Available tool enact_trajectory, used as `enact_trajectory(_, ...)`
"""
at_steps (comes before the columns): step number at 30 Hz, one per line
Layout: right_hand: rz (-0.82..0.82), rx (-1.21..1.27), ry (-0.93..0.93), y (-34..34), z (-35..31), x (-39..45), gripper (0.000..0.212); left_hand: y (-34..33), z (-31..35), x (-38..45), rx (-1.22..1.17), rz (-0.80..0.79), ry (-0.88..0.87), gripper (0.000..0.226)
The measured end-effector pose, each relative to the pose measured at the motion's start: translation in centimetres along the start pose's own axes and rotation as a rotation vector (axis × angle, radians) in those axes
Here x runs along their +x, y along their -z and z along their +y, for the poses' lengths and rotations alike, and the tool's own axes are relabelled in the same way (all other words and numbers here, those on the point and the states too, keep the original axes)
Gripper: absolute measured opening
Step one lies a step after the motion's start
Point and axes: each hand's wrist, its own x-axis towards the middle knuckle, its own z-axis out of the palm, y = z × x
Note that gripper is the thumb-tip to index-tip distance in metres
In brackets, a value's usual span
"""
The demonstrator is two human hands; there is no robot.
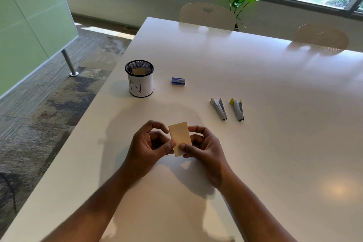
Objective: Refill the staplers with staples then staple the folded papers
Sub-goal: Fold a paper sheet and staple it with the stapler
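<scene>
A folded paper [180,138] is pinched between left hand [146,146] and right hand [205,150]. Two staplers [219,109] lie at two o'clock, untouched; the folds could spring open if the pinch is loosened.

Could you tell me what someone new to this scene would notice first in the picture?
First, the two hands, left hand and right hand, holding a small folded paper upright above the near part of the white table. Next, the two staplers lying side by side to the right, untouched. Beyond them sit a blue staple box and a mesh cup marked N near the left edge.
</scene>
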Motion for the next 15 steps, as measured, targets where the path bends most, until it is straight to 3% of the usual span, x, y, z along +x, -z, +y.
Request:
enact_trajectory(7, 0.031, 0.034, -0.001, 0.33, 0.36, 0.15, 0.052, -0.10, 0.05, 0.01, -0.003, -0.009, -0.006, 0.031)
enact_trajectory(15, 0.029, -0.024, 0.024, 0.18, 0.56, 0.19, 0.068, -0.16, 0.23, -0.19, 0.020, -0.010, 0.004, 0.029)
